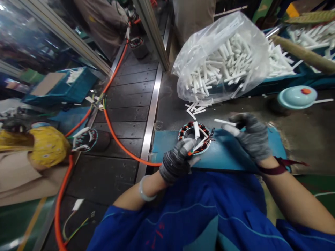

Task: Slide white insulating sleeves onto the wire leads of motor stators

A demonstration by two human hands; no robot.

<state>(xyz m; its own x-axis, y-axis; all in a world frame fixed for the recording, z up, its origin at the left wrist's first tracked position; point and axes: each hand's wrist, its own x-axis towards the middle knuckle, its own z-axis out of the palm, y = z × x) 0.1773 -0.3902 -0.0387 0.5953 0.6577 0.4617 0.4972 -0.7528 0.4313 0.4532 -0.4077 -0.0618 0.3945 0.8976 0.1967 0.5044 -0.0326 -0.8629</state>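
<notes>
A round motor stator [183, 132] with black and orange windings stands on a blue mat [222, 157] in front of me. My left hand [176, 162], in a grey glove with pale fingertips, is closed on wires at the stator's near left side. A white sleeve [196, 130] stands up from the stator, and another lies slantwise by my left fingertips. To the right, over the mat, my right hand [250, 136], also gloved, pinches a white tube [224, 122] that points left towards the stator. Dark wire ends [211, 135] stick out at the stator's right edge.
Beyond the mat, a clear bag [222, 62] of white tubes rests on blue bins; loose tubes [195, 109] lie before it. A light-blue lidded container [297, 97] stands right. An orange cable [115, 134] crosses the slatted conveyor [131, 118]. Other people work at left and beyond.
</notes>
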